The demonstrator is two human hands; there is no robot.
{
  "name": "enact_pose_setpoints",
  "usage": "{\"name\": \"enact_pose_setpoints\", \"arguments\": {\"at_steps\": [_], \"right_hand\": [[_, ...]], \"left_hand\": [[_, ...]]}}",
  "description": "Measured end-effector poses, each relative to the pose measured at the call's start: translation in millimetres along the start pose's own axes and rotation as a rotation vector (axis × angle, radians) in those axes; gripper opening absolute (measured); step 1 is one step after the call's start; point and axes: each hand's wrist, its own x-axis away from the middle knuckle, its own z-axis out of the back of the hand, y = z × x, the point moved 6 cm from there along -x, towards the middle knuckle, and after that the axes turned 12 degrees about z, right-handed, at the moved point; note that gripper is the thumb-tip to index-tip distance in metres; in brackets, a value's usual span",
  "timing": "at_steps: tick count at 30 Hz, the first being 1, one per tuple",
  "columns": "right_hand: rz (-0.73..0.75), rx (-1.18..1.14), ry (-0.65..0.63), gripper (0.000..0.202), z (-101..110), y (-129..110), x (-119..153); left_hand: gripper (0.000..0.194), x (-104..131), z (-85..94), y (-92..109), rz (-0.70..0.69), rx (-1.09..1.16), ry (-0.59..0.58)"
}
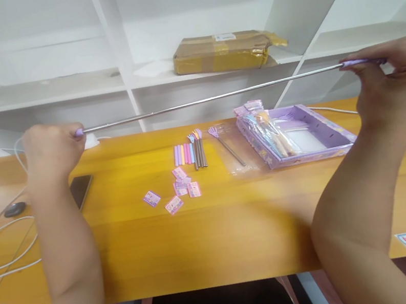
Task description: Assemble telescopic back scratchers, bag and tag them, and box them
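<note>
1. A person's left hand (52, 148) and right hand (395, 76) hold a fully extended telescopic metal rod (213, 98) level above a yellow wooden desk (216, 232), one hand at each end.
2. The left hand is closed in a fist around the rod's purple tip, which peeks out beside the thumb; the right hand pinches the lilac handle end between thumb and fingers.
3. The rod spans nearly the width of the view, hanging in the air well above the desktop and in front of white shelving (116, 78).
4. On the desk below lies a row of collapsed pastel back scratchers (189, 153), with a single purple one (225, 145) on a clear plastic sleeve just to their right.
5. Small pink printed cards (181, 184) are scattered near the row, toward the person.
6. A purple cardboard display box (301, 135) sits at right, with more packaged scratchers inside.
7. A dark phone (81, 188) lies near the left forearm, white cables (1, 248) looping beside it.
8. A taped brown parcel (223, 52) rests on the shelf behind.
</note>
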Motion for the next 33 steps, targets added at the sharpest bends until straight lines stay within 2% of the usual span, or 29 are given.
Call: {"name": "enact_pose_setpoints", "arguments": {"at_steps": [3,6,13,16,17,18,19,22,24,27,33], "right_hand": [[0.021,-0.094,-0.015,0.018,-4.9,-12.5,0.0],[0.091,-0.209,-0.073,0.014,-14.7,-36.6,-0.6],[0.305,-0.455,-0.358,0.036,-42.7,-113.6,8.7],[0.423,-0.523,-0.349,0.026,-41.6,-152.5,14.2],[0.484,-0.554,-0.31,0.023,-38.3,-168.3,16.8],[0.534,-0.575,-0.286,0.024,-35.8,-184.6,20.5],[0.576,-0.58,-0.317,0.027,-36.2,-201.5,25.8],[0.61,-0.595,-0.325,0.03,-34.0,-245.0,40.9],[0.612,-0.61,-0.315,0.028,-32.4,-265.5,50.1],[0.571,-0.599,-0.302,0.034,-33.2,-276.5,58.8],[0.534,-0.629,-0.374,0.038,-39.5,-273.8,64.9]], "left_hand": [[0.038,-1.9,-4.6,5.1,0.022,-0.132,0.027],[0.037,1.0,-8.1,19.4,-0.001,-0.156,0.005],[0.029,14.2,-5.7,56.9,-0.022,-0.05,0.017],[0.032,24.0,-8.9,79.6,-0.076,-0.06,-0.017],[0.032,28.8,-11.1,89.3,-0.105,-0.059,-0.041],[0.033,34.5,-13.6,99.6,-0.135,-0.054,-0.066],[0.033,41.0,-16.2,110.3,-0.174,-0.043,-0.086],[0.033,60.0,-22.3,134.0,-0.209,0.006,-0.113],[0.032,70.8,-24.0,141.6,-0.204,0.046,-0.129],[0.032,81.4,-17.8,142.6,-0.19,0.069,-0.105],[0.026,88.6,0.7,138.2,-0.162,0.096,-0.049]]}}
